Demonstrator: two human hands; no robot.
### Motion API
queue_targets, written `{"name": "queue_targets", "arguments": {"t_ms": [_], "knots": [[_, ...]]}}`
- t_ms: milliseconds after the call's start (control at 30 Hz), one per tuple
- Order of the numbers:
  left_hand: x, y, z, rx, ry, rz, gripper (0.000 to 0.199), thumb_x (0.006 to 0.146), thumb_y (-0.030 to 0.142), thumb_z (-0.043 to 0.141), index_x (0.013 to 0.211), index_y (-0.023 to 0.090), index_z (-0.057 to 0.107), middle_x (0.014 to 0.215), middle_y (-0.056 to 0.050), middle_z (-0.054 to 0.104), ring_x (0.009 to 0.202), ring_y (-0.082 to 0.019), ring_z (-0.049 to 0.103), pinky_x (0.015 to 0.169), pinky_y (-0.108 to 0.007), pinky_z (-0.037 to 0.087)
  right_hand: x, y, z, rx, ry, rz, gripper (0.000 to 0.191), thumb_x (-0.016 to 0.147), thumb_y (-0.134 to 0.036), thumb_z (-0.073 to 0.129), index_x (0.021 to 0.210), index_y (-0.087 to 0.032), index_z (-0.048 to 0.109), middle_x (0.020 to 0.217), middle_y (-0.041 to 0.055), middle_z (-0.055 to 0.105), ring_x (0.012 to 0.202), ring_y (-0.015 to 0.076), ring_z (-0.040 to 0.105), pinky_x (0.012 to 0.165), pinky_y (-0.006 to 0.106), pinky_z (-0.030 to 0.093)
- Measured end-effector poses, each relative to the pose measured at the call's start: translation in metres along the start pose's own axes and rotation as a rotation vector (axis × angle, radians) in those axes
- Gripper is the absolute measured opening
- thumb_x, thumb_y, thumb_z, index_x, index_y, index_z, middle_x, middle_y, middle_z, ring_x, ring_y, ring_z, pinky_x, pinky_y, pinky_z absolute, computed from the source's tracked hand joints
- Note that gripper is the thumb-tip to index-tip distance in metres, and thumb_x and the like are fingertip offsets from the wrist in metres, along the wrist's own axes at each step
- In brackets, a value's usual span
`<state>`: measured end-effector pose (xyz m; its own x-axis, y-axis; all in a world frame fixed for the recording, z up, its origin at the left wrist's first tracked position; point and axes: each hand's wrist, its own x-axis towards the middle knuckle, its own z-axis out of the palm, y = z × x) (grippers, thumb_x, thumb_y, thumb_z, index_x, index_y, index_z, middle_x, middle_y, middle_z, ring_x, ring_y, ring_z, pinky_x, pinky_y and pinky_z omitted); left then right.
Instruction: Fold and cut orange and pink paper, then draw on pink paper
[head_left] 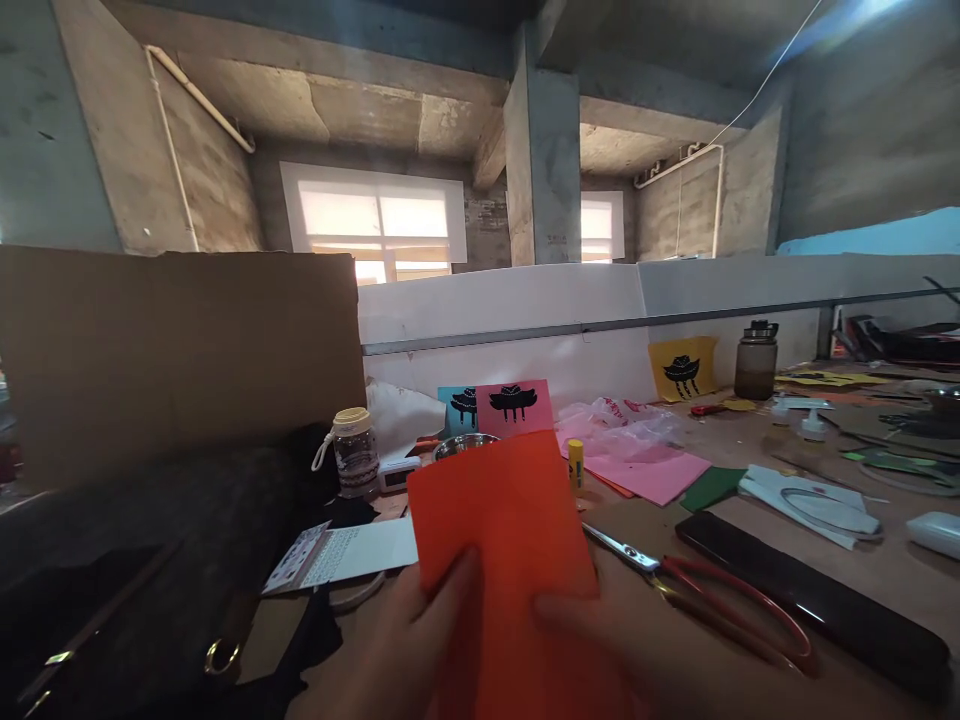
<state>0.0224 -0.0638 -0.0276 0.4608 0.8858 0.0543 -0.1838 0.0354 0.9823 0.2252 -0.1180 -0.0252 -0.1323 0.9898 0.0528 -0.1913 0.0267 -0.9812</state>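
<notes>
A sheet of orange-red paper [499, 510] stands tilted up before me, between both hands. My left hand [420, 625] grips its left side, thumb on the front face. On the right side my right hand [600, 630] holds it the same way, thumb pressed on the front. The fingers behind the sheet are hidden. Just right of my right hand lies a pair of scissors [720, 605] with red handles, blades pointing to the paper. Beyond the sheet's upper right edge a yellow glue stick [575, 465] stands upright. A metal bowl [463, 443] is partly covered by the paper.
Pink [516, 405] and yellow cards [682, 368] with black cut-outs lean at the back. A lidded jar [354, 450] and white sticker sheet [367, 553] are on the left. A long black case [814, 600], pink paper [645, 475] and dark bottle [756, 360] are on the right.
</notes>
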Motion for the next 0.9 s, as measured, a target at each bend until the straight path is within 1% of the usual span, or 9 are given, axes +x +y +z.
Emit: {"name": "queue_targets", "arguments": {"t_ms": [133,200,367,433,567,667,733,800,900], "knots": [[0.002,-0.009,0.006,-0.214,-0.056,-0.167,0.038,0.085,0.047,0.07,0.108,0.017,0.072,0.098,-0.013,0.078,0.099,-0.036,0.072,0.09,-0.049,0.056,0.009,0.017,0.0,0.168,0.007,0.132,0.069,0.061,-0.032,0.088,0.123,-0.011,0.065,0.106,0.0168,0.075,0.097,0.0334,0.073,0.093,0.046,0.054],[0.002,-0.014,0.008,-0.283,-0.079,-0.186,0.036,0.089,0.042,0.067,0.114,0.016,0.07,0.101,-0.014,0.078,0.1,-0.036,0.072,0.089,-0.049,0.056,0.013,0.021,-0.002,0.183,0.02,0.165,0.071,0.059,-0.032,0.09,0.121,-0.009,0.064,0.105,0.0179,0.076,0.095,0.033,0.073,0.092,0.045,0.055],[0.004,-0.02,0.004,-0.164,-0.09,-0.15,0.034,0.088,0.04,0.068,0.109,0.014,0.073,0.104,-0.014,0.078,0.102,-0.035,0.071,0.091,-0.046,0.055,0.014,0.012,-0.009,0.169,0.029,0.102,0.072,0.068,-0.033,0.086,0.131,-0.013,0.059,0.114,0.0165,0.073,0.101,0.0322,0.072,0.095,0.046,0.054],[0.006,-0.022,0.002,-0.115,-0.114,-0.139,0.034,0.087,0.043,0.069,0.107,0.015,0.074,0.104,-0.012,0.078,0.1,-0.035,0.072,0.092,-0.045,0.054,0.012,0.006,-0.008,0.124,0.034,0.125,0.073,0.07,-0.033,0.085,0.134,-0.014,0.057,0.114,0.016,0.074,0.101,0.0321,0.072,0.095,0.046,0.054],[0.006,-0.023,0.002,-0.069,-0.122,-0.097,0.037,0.085,0.048,0.068,0.104,0.017,0.075,0.103,-0.011,0.078,0.098,-0.035,0.072,0.091,-0.046,0.054,0.009,0.002,-0.006,0.094,0.016,0.2,0.061,0.074,-0.035,0.083,0.127,-0.011,0.063,0.11,0.0165,0.075,0.098,0.0308,0.073,0.094,0.043,0.054],[0.008,-0.022,0.006,-0.059,-0.101,-0.078,0.047,0.077,0.056,0.073,0.101,0.015,0.075,0.102,-0.015,0.078,0.1,-0.038,0.071,0.093,-0.048,0.052,0.01,0.004,-0.005,0.095,0.025,0.22,0.054,0.075,-0.035,0.082,0.12,-0.009,0.067,0.111,0.0177,0.074,0.1,0.031,0.072,0.095,0.042,0.054],[0.01,-0.018,0.007,-0.034,-0.066,-0.068,0.054,0.073,0.058,0.075,0.106,0.015,0.072,0.105,-0.016,0.076,0.103,-0.039,0.069,0.093,-0.049,0.052,0.01,0.004,-0.006,0.084,0.058,0.226,0.053,0.073,-0.035,0.083,0.116,-0.009,0.068,0.111,0.0188,0.074,0.101,0.0324,0.072,0.095,0.043,0.054],[0.012,-0.008,0.007,0.004,0.045,0.011,0.055,0.074,0.055,0.075,0.113,0.016,0.067,0.111,-0.015,0.073,0.107,-0.038,0.066,0.093,-0.048,0.051,0.01,0.004,-0.006,0.088,0.085,0.213,0.054,0.071,-0.035,0.085,0.114,-0.009,0.069,0.112,0.0195,0.074,0.101,0.0334,0.072,0.094,0.044,0.055],[0.0,0.022,0.007,0.088,0.317,0.304,0.047,0.076,0.049,0.072,0.115,0.024,0.064,0.113,-0.009,0.069,0.113,-0.032,0.061,0.099,-0.044,0.047,0.009,0.002,-0.004,0.166,0.069,0.174,0.052,0.069,-0.035,0.086,0.112,-0.011,0.069,0.112,0.0185,0.074,0.101,0.0342,0.072,0.093,0.047,0.055]]}}
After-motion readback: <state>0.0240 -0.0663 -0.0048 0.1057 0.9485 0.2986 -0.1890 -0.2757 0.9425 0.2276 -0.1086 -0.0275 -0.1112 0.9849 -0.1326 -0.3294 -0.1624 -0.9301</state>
